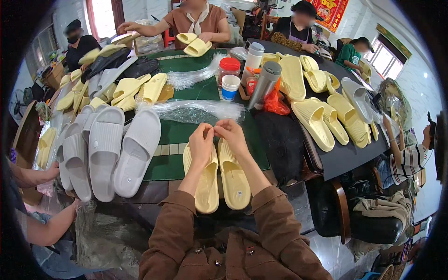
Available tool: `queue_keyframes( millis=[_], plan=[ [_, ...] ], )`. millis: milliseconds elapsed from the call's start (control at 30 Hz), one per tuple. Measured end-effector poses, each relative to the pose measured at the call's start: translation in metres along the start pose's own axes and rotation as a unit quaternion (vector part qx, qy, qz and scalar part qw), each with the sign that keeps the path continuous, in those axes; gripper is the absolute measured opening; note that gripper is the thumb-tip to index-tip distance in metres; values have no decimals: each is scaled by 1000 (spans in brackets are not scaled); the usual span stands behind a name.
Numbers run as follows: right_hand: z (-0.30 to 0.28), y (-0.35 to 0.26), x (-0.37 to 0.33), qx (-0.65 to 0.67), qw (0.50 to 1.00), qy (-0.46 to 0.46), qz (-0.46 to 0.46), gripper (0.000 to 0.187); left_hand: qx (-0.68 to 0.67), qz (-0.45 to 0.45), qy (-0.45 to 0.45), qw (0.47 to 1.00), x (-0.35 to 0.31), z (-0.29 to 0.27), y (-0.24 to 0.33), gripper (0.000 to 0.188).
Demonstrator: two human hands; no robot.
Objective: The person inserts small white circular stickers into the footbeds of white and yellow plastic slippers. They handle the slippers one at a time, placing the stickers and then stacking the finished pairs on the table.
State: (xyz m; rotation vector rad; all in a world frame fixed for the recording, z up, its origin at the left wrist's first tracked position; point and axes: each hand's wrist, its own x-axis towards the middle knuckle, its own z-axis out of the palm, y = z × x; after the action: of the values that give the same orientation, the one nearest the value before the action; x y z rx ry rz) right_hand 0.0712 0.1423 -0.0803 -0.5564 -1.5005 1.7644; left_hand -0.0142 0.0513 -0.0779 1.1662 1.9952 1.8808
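Note:
A pair of pale yellow slide slippers lies side by side before me, the left slipper (206, 198) and the right slipper (234, 186) with toes pointing away. Over their straps, my left hand (202, 142) and my right hand (232, 135) meet with fingertips pinched together. Whatever they pinch is too small to make out. Just beyond my fingers lies a bundle of clear, thin plastic strands (196, 111). Grey slippers (103, 149) stand to the left of the pair.
A second strand bundle (198, 73), a red-lidded jar (229, 67), a paper cup (229, 87) and a steel flask (266, 84) stand farther back. More yellow slippers (313, 123) cover the right side. Co-workers sit around the table; one person's arms (51, 228) reach in at left.

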Motion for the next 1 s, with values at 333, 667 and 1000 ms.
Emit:
queue_keyframes(
  millis=[333, 667, 1000],
  plan=[
    [-4, 1, 1, 9, 1000, 9, 5, 16, 26, 30, 21, 999, -2, 1, -4, 5],
    [-9, 1, 4, 20, 998, -4, 52, 19, 29, 64, 28, 997, -4, 2, 0, 6],
    [-10, 0, 4, 59, 996, -29, 62, 17, 17, 61, 32, 997, -5, 2, 0, 6]
  ],
)
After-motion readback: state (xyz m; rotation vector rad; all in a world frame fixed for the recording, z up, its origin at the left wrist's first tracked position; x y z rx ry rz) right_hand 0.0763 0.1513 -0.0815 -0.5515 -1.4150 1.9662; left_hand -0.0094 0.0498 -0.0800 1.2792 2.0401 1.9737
